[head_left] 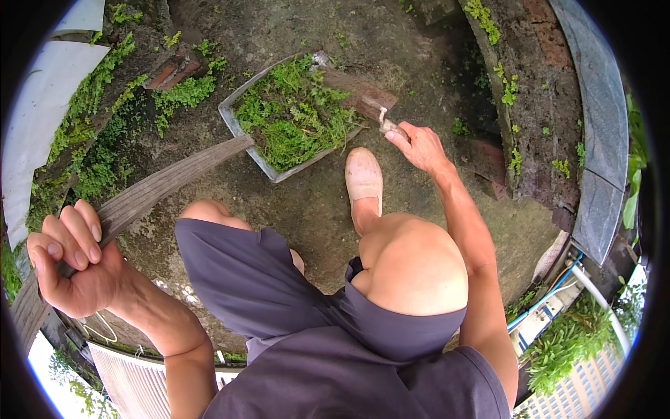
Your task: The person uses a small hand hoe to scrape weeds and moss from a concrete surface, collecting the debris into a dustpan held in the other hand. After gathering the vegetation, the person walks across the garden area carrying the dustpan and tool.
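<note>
My left hand [76, 262] is wrapped around a weathered wooden board [172, 183], whose far end meets the left rim of a grey dustpan-like tray [238, 123]. Green weeds and soil [293, 115] fill the tray. My right hand [419, 146] grips the handle of a trowel [361, 91] with a broad, dirt-covered blade. That blade lies flat over the tray's right side, against the weeds. Whether the board is fixed to the tray as its handle, I cannot tell.
Mossy concrete ground [419, 78] surrounds the tray. Broken bricks [175, 70] and weeds lie at the upper left beside white sheets [47, 110]. A low mossy wall [544, 105] curves along the right. My shoe [364, 175] stands just below the tray.
</note>
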Motion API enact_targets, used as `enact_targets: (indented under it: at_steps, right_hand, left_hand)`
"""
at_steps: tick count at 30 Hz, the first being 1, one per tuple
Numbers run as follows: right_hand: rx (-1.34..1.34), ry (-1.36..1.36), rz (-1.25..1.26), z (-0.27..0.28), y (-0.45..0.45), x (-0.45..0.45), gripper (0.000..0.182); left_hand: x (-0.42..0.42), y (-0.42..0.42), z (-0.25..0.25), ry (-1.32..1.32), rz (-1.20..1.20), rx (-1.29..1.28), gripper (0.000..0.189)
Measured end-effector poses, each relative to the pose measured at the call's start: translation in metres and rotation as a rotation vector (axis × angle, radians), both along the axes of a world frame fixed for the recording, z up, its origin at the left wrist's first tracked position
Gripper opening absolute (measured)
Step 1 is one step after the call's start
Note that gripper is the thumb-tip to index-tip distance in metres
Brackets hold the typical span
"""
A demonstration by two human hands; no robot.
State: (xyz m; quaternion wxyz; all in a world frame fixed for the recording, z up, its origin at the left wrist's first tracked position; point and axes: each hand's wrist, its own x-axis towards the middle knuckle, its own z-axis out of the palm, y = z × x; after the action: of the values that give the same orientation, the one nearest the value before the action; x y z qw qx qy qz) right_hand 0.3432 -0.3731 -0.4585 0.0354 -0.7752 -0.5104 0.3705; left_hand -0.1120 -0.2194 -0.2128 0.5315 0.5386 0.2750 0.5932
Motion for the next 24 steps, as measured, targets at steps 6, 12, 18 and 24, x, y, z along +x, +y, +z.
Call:
enact_targets:
  at_steps: [6,12,18,24]
  right_hand:
    - [-0.227,0.254,-0.372,-0.001,-0.026,0.046,0.066]
    - [-0.357,0.164,-0.195,-0.032,-0.025,0.087,0.075]
    - [-0.278,-0.191,0.102,-0.014,0.005,0.088,0.083]
    - [-0.159,-0.074,-0.113,-0.004,-0.019,0.080,0.080]
  left_hand:
    - [0.000,0.002,-0.002,-0.005,-0.004,-0.026,0.027]
    - [0.007,0.000,0.002,0.030,-0.032,0.007,0.026]
    - [0.013,-0.002,0.002,0.018,-0.022,-0.001,0.025]
    - [0.019,-0.007,0.001,0.021,-0.004,0.019,0.023]
